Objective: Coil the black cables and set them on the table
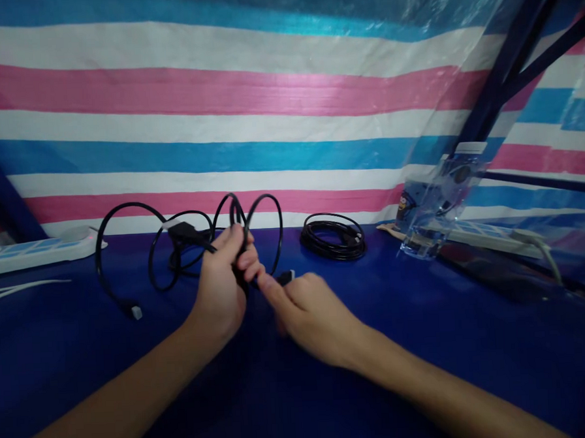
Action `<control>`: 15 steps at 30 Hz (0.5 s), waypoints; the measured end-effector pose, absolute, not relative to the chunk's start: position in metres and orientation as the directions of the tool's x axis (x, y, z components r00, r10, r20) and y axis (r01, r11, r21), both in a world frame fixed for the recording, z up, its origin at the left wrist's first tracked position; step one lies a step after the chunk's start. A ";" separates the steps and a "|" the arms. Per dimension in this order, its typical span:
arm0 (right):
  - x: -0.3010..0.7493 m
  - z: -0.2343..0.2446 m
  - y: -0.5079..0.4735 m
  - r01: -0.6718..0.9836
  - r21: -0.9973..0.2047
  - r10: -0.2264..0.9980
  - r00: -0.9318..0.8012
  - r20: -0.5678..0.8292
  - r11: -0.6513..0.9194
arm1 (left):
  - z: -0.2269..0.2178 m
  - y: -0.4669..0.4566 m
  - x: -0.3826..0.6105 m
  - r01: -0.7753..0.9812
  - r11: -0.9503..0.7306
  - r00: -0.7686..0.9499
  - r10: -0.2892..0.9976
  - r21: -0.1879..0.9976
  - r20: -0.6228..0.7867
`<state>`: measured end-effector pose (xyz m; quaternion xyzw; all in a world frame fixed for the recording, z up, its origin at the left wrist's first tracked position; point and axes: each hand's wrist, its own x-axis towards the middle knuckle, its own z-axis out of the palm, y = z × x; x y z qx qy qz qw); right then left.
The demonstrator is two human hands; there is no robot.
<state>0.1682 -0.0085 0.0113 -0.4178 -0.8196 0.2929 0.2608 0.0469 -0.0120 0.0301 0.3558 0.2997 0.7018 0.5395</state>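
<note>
A black cable (279, 227) with loose loops is gathered in my left hand (221, 285), whose fingers are wrapped round it in the middle of the view. One end dangles to the left and has a plug with a pale metal tip (136, 312). A thicker black connector (183, 232) with a whitish end sticks out above the left wrist. My right hand (320, 315) is closed and pinches the cable right beside the left fingers. Another plug (288, 277) shows just above its knuckles. The exact grip point is partly hidden by the fingers.
A coiled black cable (333, 248) lies behind on the blue table (292, 402). At right stand a clear bottle (428, 228) and a white power strip (489, 235), with a dark flat object (491, 274) in front. Another power strip (39, 254) and thin white strips (24, 286) lie at left.
</note>
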 end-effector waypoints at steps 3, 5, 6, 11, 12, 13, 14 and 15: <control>0.159 0.003 -0.011 0.168 -0.985 0.741 -0.658 -0.135 -0.030 | 0.045 -0.017 0.043 -0.614 -0.196 -0.115 0.981 0.764 0.159; 0.158 -0.001 -0.006 -0.083 -0.970 0.745 -0.656 -0.121 -0.230 | 0.048 -0.020 0.042 -0.620 -0.192 -0.047 0.977 0.761 0.208; 0.158 -0.003 -0.004 -0.163 -0.952 0.775 -0.623 -0.104 -0.259 | 0.048 -0.021 0.042 -0.621 -0.179 -0.005 0.974 0.763 0.225; 0.164 -0.003 0.009 -0.342 -0.907 0.909 -0.406 -0.095 -0.248 | 0.039 -0.022 0.041 -0.613 0.023 0.261 0.949 0.790 0.175; 0.167 -0.002 0.011 -0.381 -0.896 0.937 -0.335 -0.096 -0.228 | 0.037 -0.021 0.039 -0.612 0.065 0.296 0.943 0.788 0.152; 0.169 0.000 0.013 -0.411 -0.889 0.960 -0.262 -0.099 -0.204 | 0.035 -0.020 0.036 -0.615 0.100 0.321 0.938 0.782 0.132; 0.172 0.002 0.015 -0.429 -0.885 0.974 -0.202 -0.104 -0.183 | 0.034 -0.019 0.033 -0.619 0.127 0.340 0.933 0.775 0.118; 0.175 0.004 0.017 -0.438 -0.883 0.980 -0.167 -0.104 -0.168 | 0.032 -0.017 0.030 -0.623 0.151 0.355 0.929 0.767 0.106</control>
